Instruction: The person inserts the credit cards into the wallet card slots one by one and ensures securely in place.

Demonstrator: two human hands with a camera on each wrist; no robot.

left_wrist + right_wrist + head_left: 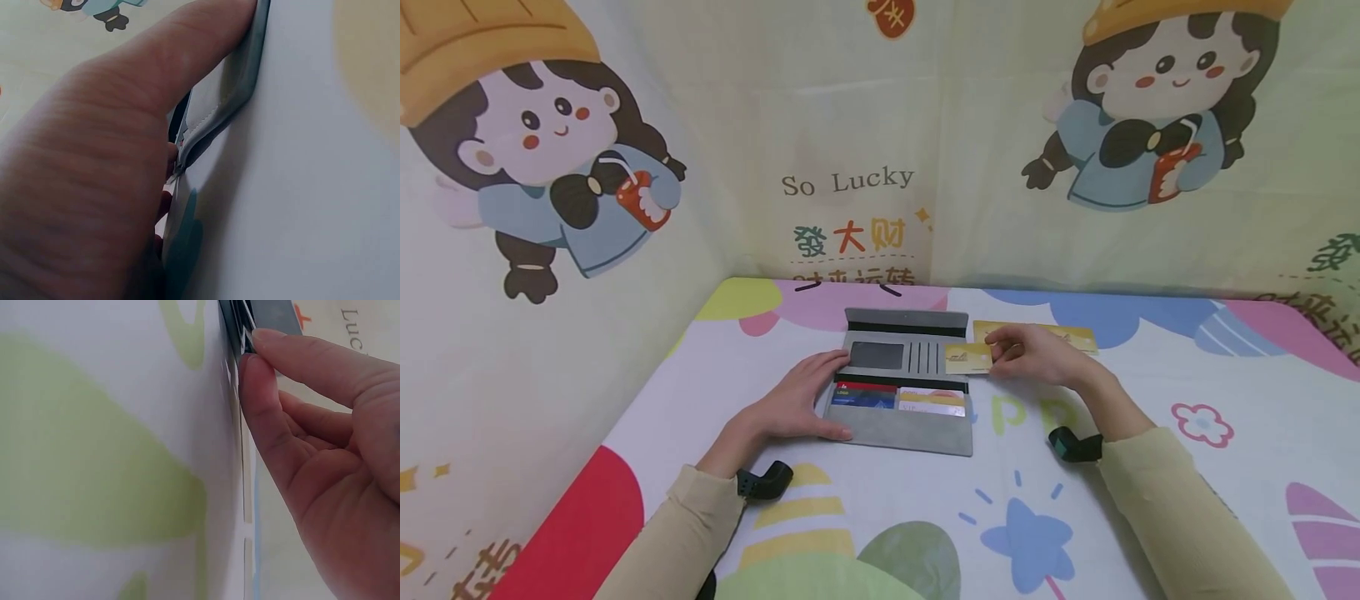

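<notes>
An unfolded grey wallet lies on the table in the head view, with a dark window, a row of slits and two cards in its lower pocket: a blue-and-red card and a white-and-orange card. My left hand holds the wallet along its left side, thumb on the lower left corner. In the left wrist view, the thumb lies over the wallet's edge. My right hand pinches a gold card between thumb and index finger, its left end at the slits on the wallet's right side.
More gold cards lie in a row behind my right hand, partly hidden by it. A patterned cloth covers the table. Printed curtains rise along the back and left sides.
</notes>
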